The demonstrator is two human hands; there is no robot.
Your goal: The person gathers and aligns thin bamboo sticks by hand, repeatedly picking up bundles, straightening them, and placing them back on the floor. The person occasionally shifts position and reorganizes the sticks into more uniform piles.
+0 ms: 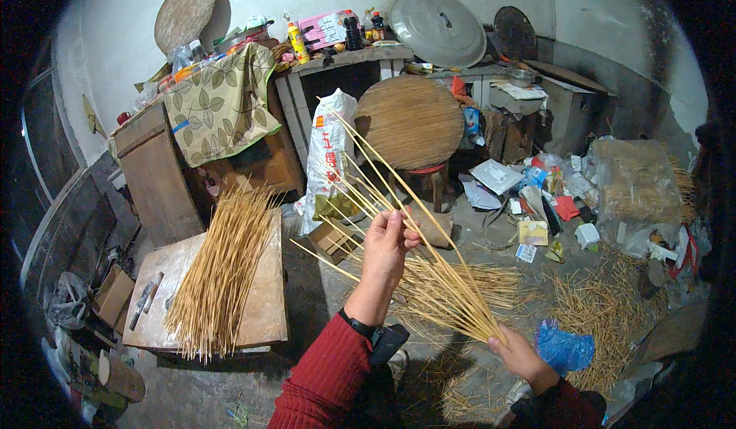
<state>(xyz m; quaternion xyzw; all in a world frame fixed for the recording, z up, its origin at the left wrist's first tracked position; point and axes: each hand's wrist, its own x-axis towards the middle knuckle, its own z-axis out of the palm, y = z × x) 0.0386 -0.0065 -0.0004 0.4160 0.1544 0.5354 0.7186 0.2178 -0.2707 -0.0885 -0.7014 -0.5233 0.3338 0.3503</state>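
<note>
My right hand [522, 355] grips the gathered ends of a thin bundle of straw-coloured stalks [445, 282]. From there the stalks fan out up and to the left over the floor. Partway along them, my left hand [386, 242] has its thumb and curled fingers closed on one or more stalks; the exact number cannot be told. Below the fan, more stalks [494, 285] lie in a pile on the floor. To the left, a thick sheaf of similar stalks [224, 274] rests across a low wooden board [269, 314].
A knife-like tool [142, 302] lies on the board. Beyond my hands stand a white woven sack [330, 147] and a round slatted lid [409, 123] on a stool. Paper and plastic litter [535, 193], straw scraps [598, 308] and a blue plastic bag [564, 345] lie to the right.
</note>
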